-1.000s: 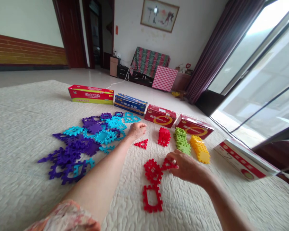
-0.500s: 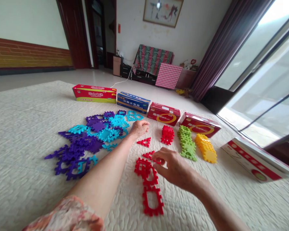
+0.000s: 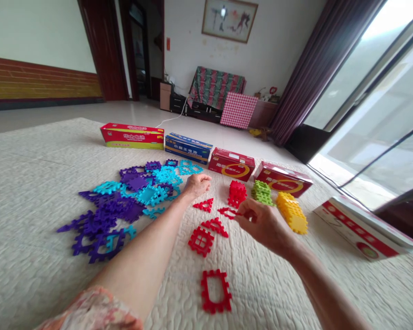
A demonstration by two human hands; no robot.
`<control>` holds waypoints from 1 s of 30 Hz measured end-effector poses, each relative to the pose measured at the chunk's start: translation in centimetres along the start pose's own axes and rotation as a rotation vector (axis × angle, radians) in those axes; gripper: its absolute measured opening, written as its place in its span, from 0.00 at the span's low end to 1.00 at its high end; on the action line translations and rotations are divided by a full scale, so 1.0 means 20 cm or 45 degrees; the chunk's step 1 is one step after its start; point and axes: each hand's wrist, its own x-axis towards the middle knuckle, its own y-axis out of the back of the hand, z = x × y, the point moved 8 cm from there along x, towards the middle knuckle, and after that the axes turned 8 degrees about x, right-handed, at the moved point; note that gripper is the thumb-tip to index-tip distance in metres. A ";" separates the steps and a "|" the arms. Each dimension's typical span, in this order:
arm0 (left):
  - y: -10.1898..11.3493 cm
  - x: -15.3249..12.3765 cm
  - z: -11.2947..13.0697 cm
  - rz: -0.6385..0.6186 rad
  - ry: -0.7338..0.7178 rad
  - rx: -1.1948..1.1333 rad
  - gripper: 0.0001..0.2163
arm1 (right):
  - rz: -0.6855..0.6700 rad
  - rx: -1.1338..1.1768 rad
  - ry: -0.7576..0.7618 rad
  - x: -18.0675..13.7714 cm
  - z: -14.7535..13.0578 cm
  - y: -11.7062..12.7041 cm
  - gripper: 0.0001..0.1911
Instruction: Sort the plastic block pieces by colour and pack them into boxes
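Note:
My right hand (image 3: 266,225) pinches the edge of a red toothed interlocking building piece (image 3: 226,211), seen nearly edge-on just left of a stack of red pieces (image 3: 237,193). My left hand (image 3: 197,185) is loosely curled beside the cyan pieces (image 3: 151,195); whatever its fingers may hold is hidden. Below it lies a red triangular piece (image 3: 203,205). Nearer to me are a red arched piece (image 3: 214,224), a red window piece (image 3: 201,241) and a red frame piece (image 3: 204,293).
Purple pieces (image 3: 136,211) are heaped with the cyan ones on the left. Green (image 3: 262,192) and yellow (image 3: 292,213) stacks stand right. Behind are a red-yellow box (image 3: 132,137), a blue box (image 3: 188,149) and two dark-red boxes (image 3: 232,164); a white-red box (image 3: 366,229) lies far right.
My right hand has lifted a red piece off the overlapping red ones and moved it up and right, towards the red stack. The left hand stays nearly in place.

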 end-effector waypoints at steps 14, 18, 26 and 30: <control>0.00 -0.01 0.01 -0.005 0.032 0.037 0.11 | -0.245 -0.210 0.043 -0.03 0.13 -0.15 0.04; 0.00 -0.01 0.01 -0.007 0.044 0.015 0.11 | -0.062 -0.232 0.109 0.01 0.12 -0.10 0.09; 0.00 0.00 0.01 0.004 0.016 0.032 0.11 | 0.279 -0.423 0.202 0.08 0.19 -0.08 0.15; 0.00 0.00 0.00 0.008 0.046 0.032 0.11 | 0.295 -0.466 0.177 0.06 0.22 -0.09 0.15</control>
